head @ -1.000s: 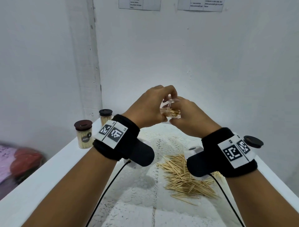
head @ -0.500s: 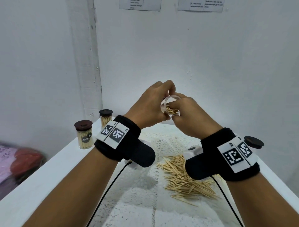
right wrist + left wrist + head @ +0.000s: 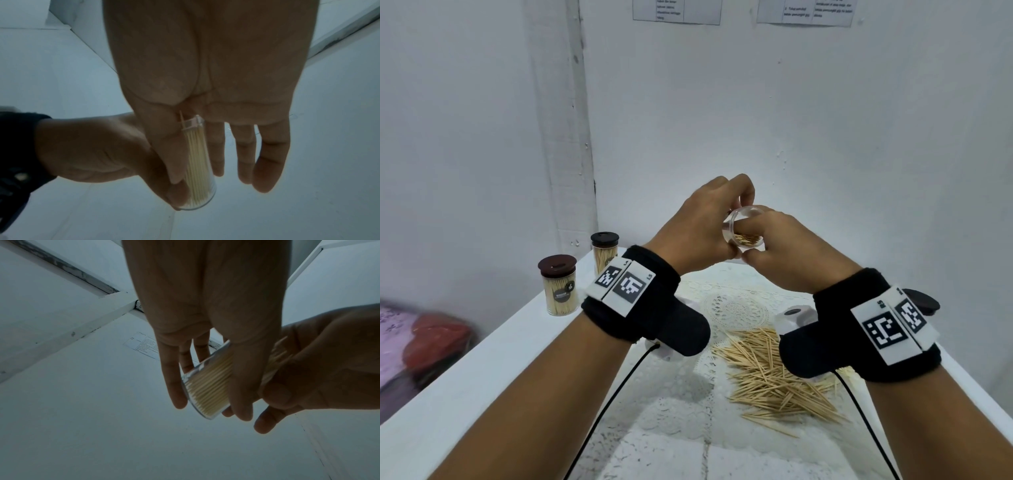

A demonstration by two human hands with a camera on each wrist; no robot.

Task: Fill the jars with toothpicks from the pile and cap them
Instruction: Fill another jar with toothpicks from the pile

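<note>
Head view: both hands (image 3: 743, 236) around jar (image 3: 743, 229)

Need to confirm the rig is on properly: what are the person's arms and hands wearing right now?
Both forearms are bare, no sleeves or gloves. Each wrist carries a black fabric band with two white plates printed with black square-code markers; the left band's plates read L4 and L5. A black rounded camera pod hangs under each band, with a thin black cable trailing back. The left hand and right hand are bare.

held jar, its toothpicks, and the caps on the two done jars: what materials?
Held jar: clear, glossy, likely plastic, possibly glass; contents show through the wall. Toothpicks: pale matte slivers, apparently wood or bamboo. Caps: dark brown, smooth, opaque, probably moulded plastic.
</note>
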